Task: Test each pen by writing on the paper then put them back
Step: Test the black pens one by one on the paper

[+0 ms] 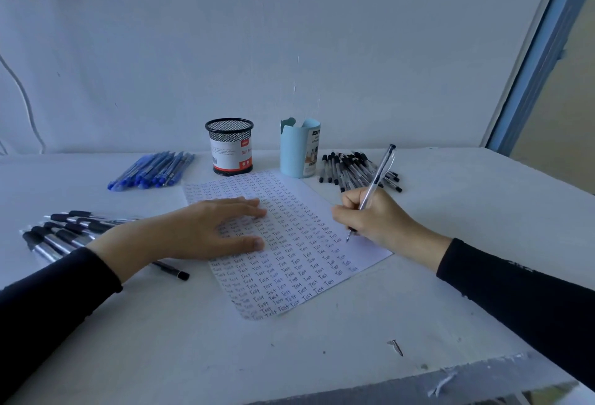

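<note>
A white paper covered in rows of the word "Test" lies on the table. My left hand rests flat on its left part, fingers straight. My right hand grips a clear pen with a black cap end, its tip touching the paper near the right edge. A pile of black-capped clear pens lies at the back right. Blue pens lie at the back left. Black-grip pens lie at the left, and one single black pen lies below my left wrist.
A black mesh pen cup and a light blue cup stand behind the paper, near the white wall. The table's chipped front edge runs along the bottom right. A window frame rises at the right.
</note>
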`<move>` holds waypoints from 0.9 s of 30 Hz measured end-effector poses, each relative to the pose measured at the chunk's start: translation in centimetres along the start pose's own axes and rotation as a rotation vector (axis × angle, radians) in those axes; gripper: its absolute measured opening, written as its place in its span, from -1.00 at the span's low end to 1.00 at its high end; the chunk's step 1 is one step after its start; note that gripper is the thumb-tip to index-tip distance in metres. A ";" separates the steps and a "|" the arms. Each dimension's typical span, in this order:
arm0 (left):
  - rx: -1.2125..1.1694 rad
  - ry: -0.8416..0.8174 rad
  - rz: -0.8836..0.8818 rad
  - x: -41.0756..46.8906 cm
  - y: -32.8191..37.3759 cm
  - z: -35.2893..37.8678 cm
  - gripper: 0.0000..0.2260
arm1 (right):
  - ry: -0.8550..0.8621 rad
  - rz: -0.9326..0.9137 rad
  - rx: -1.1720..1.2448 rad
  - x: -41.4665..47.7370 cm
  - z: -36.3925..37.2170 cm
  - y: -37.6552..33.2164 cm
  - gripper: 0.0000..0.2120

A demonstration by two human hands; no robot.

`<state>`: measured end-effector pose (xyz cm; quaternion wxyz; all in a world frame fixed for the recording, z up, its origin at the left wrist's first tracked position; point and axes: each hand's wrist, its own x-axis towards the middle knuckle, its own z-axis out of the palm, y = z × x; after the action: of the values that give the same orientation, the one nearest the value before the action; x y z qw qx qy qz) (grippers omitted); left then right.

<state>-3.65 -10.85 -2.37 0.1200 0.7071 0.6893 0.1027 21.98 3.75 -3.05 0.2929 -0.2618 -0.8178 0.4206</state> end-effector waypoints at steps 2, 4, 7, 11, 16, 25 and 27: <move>-0.005 -0.005 -0.002 0.0 0.0 0.0 -0.41 | 0.011 -0.013 -0.022 -0.2 0.2 0.0 -0.59; -0.006 -0.018 0.002 0.0 -0.1 0.0 -0.41 | 0.012 -0.003 -0.001 -0.2 0.3 0.1 -0.60; -0.008 -0.028 0.015 0.1 -0.3 -0.1 -0.41 | 0.021 0.000 -0.008 -0.2 0.4 -0.3 -0.58; -0.009 -0.031 0.022 0.2 -0.5 -0.1 -0.40 | 0.019 -0.008 -0.013 -0.2 0.5 -0.3 -0.54; -0.020 -0.029 0.007 0.2 -0.5 0.0 -0.37 | 0.000 -0.021 -0.036 -0.2 0.7 -0.1 -0.55; -0.012 -0.041 0.006 0.2 -0.4 -0.1 -0.32 | 0.002 -0.013 -0.034 -0.2 0.5 -0.3 -0.55; -0.019 -0.046 0.002 0.2 -0.4 -0.1 -0.33 | 0.000 -0.010 -0.039 -0.2 0.5 -0.2 -0.55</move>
<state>-4.07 -10.66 -2.44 0.1422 0.7086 0.6848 0.0931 21.72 3.27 -3.16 0.2900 -0.2634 -0.8270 0.4032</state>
